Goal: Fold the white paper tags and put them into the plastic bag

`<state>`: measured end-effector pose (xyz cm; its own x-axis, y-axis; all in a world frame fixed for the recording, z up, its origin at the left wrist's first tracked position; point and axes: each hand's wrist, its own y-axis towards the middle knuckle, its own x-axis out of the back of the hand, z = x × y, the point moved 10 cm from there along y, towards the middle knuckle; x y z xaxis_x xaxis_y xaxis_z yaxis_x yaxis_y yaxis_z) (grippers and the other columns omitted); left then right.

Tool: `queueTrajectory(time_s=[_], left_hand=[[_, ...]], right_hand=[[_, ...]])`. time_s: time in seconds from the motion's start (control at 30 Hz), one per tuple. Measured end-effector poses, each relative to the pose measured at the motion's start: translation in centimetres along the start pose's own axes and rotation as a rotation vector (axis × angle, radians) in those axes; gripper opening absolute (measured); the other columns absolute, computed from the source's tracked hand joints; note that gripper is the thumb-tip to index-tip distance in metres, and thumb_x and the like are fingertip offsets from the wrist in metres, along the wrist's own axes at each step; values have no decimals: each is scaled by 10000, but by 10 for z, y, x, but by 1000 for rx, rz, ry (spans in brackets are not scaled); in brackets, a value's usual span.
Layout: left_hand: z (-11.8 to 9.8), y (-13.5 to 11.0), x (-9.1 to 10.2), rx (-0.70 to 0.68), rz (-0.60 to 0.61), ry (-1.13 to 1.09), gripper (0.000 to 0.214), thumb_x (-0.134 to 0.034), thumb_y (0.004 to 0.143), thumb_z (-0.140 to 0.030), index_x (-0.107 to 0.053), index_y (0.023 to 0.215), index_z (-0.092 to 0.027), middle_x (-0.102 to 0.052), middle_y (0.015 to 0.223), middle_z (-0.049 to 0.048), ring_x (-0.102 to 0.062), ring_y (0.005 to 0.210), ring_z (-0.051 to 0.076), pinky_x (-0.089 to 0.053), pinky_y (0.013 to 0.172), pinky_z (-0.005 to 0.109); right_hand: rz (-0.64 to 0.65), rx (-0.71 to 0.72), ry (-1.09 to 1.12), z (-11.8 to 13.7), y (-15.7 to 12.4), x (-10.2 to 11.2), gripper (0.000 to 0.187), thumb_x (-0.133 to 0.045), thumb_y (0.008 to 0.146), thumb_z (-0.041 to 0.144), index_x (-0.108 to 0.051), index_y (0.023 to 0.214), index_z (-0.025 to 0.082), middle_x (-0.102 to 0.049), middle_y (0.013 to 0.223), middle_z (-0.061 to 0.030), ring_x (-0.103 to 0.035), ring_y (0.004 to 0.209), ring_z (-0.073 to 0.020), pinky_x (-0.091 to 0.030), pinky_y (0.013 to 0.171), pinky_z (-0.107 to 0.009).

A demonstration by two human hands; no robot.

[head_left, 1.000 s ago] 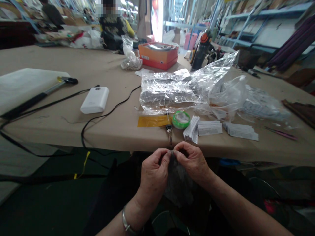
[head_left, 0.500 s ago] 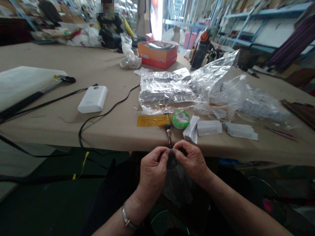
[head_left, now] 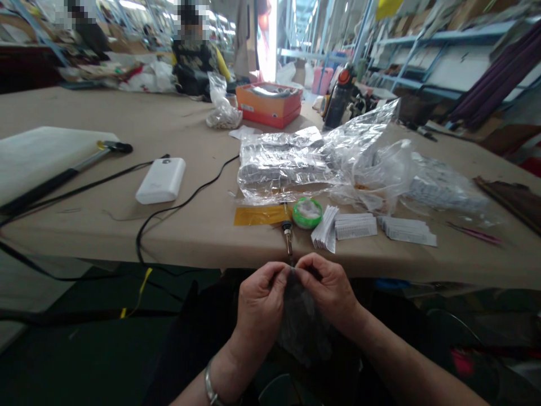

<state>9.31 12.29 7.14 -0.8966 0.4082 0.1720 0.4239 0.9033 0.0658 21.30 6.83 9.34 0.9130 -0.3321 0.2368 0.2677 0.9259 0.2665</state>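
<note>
My left hand (head_left: pixel 261 296) and my right hand (head_left: pixel 327 287) meet at the table's front edge, thumbs and forefingers pinched on the top edge of a thin, greyish see-through piece (head_left: pixel 302 327). It hangs down between them over my lap; whether it is plastic or sheer cloth I cannot tell. Just beyond the fingertips, the tip of a soldering iron (head_left: pixel 288 239) points toward me. Brown tape (head_left: pixel 260 215) lies beside the iron on the table. To its right sits a green-rimmed round container (head_left: pixel 307 212) with whitish contents.
Stacks of white labels (head_left: pixel 355 225) and tweezers (head_left: pixel 475 233) lie to the right. Behind are clear plastic bags (head_left: pixel 287 163), an orange box (head_left: pixel 269 106) and a bottle (head_left: pixel 337 101). A white power bank (head_left: pixel 161 180) and black cable (head_left: pixel 190 193) are left. A person (head_left: pixel 196 62) is beyond the table.
The view has tilted up slightly, so the table and hands sit lower in the picture. Both hands keep their pinch on the thin piece near the iron's tip.
</note>
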Motion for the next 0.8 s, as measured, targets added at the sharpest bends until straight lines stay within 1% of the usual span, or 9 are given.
queueTrajectory(time_s=[0.1, 0.2, 0.33, 0.4, 0.47, 0.53, 0.63, 0.73, 0.8], left_hand=[[11, -10, 0, 35, 43, -2, 159, -586, 848, -298, -698, 813, -191, -668, 727, -8, -597, 672, 113, -449, 611, 159], [29, -12, 1, 91, 65, 5, 198, -602, 824, -351, -715, 819, -188, -688, 736, 12, -623, 680, 144, -475, 614, 186], [53, -4, 1, 151, 56, 42, 285, -600, 789, -368, -735, 992, -220, -726, 1005, 35, -664, 956, 210, -511, 832, 241], [63, -1, -1, 169, 70, 95, 327, -572, 795, -375, -722, 1052, -239, -703, 1095, 28, -632, 1068, 226, -477, 933, 272], [69, -1, -3, 181, 87, 143, 319, -555, 796, -390, -734, 1015, -241, -711, 1071, 31, -631, 1066, 239, -468, 944, 292], [70, -4, -3, 194, 84, 154, 301, -563, 775, -402, -747, 935, -226, -730, 987, 43, -655, 988, 249, -488, 881, 297], [64, -9, -9, 220, 96, 98, 274, -598, 738, -415, -739, 819, -194, -729, 835, 54, -662, 819, 232, -498, 745, 273], [52, -17, -31, 273, 179, -46, 278, -636, 737, -425, -719, 769, -161, -696, 748, 56, -623, 733, 188, -472, 666, 235], [46, -24, -51, 380, 237, -227, 300, -665, 741, -431, -709, 793, -139, -687, 760, 68, -613, 736, 175, -469, 657, 226]], right_hand=[[94, 0, -35, 4, -14, -2, 101, -556, 924, 220, -631, 888, 163, -601, 783, 29, -547, 690, -106, -404, 634, -169], [87, 124, -175, 19, -22, 18, 89, -524, 952, 181, -612, 942, 173, -598, 847, 20, -564, 737, -109, -414, 673, -183], [-102, 369, -620, 42, -20, 58, 102, -510, 982, 170, -607, 985, 141, -566, 929, -42, -530, 882, -192, -419, 812, -289], [-120, 402, -860, 38, -16, 64, 185, -503, 986, 184, -605, 1115, 100, -557, 1027, -97, -492, 981, -269, -403, 884, -388], [-95, 399, -1003, 29, -11, 62, 239, -483, 990, 182, -596, 1175, 82, -556, 1062, -119, -477, 1005, -307, -394, 881, -440], [-105, 421, -1025, 25, -10, 62, 201, -477, 996, 162, -631, 1113, 106, -574, 1028, -103, -495, 976, -296, -397, 854, -434], [-153, 482, -937, 29, -13, 66, 178, -488, 1005, 144, -660, 959, 140, -595, 946, -72, -522, 921, -254, -411, 837, -397], [-182, 530, -819, 37, -20, 72, 147, -506, 1001, 123, -647, 970, 150, -601, 953, -66, -537, 909, -231, -428, 830, -373], [-171, 547, -746, 44, -28, 72, 126, -521, 992, 107, -636, 1014, 154, -597, 978, -68, -539, 932, -229, -435, 838, -371]])
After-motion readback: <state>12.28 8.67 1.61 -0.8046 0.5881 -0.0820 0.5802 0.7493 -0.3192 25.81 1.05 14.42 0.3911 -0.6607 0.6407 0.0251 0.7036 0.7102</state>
